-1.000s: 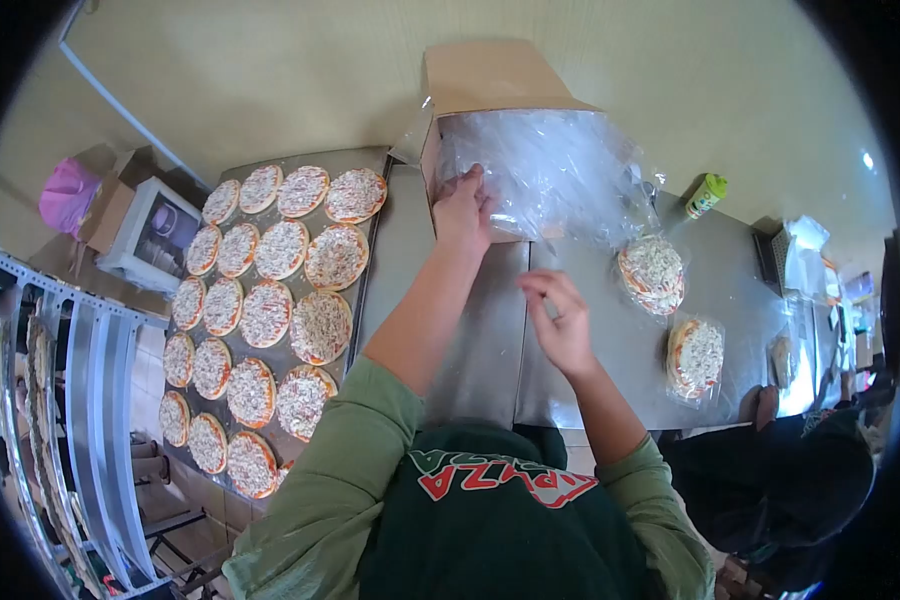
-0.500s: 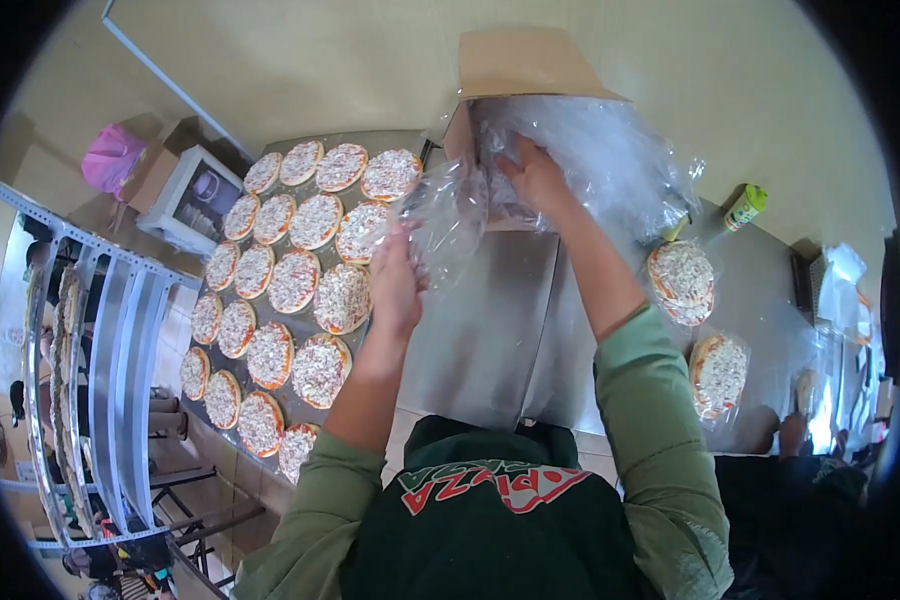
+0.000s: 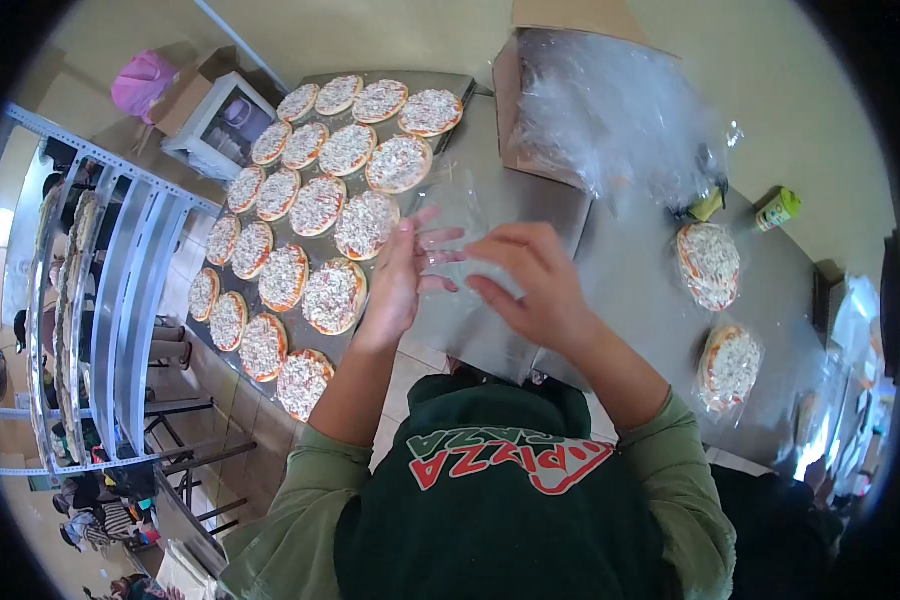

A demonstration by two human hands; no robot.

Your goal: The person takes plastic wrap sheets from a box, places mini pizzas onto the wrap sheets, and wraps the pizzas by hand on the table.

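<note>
A clear plastic bag (image 3: 457,207) hangs at my left hand (image 3: 398,282), whose fingers are spread against the film while the hand keeps hold of it. Facing it is my right hand (image 3: 538,285), its fingers curved and the thumb apart from them. Its fingertips are close to the bag; whether they touch the film is hard to see. Left of my hands, several round pizzas (image 3: 317,205) topped with white shreds and red sauce lie in rows on a metal surface (image 3: 448,165).
A cardboard box (image 3: 507,110) full of clear plastic bags (image 3: 620,120) stands at the back. Two bagged pizzas (image 3: 710,265) lie on the right, near a green container (image 3: 778,208). A metal rack (image 3: 120,290) is at far left. Another person's dark clothing (image 3: 770,530) shows at lower right.
My right hand has come out of the box and moved down and left to beside my left hand. The left fingers have spread. The camera view has shifted.
</note>
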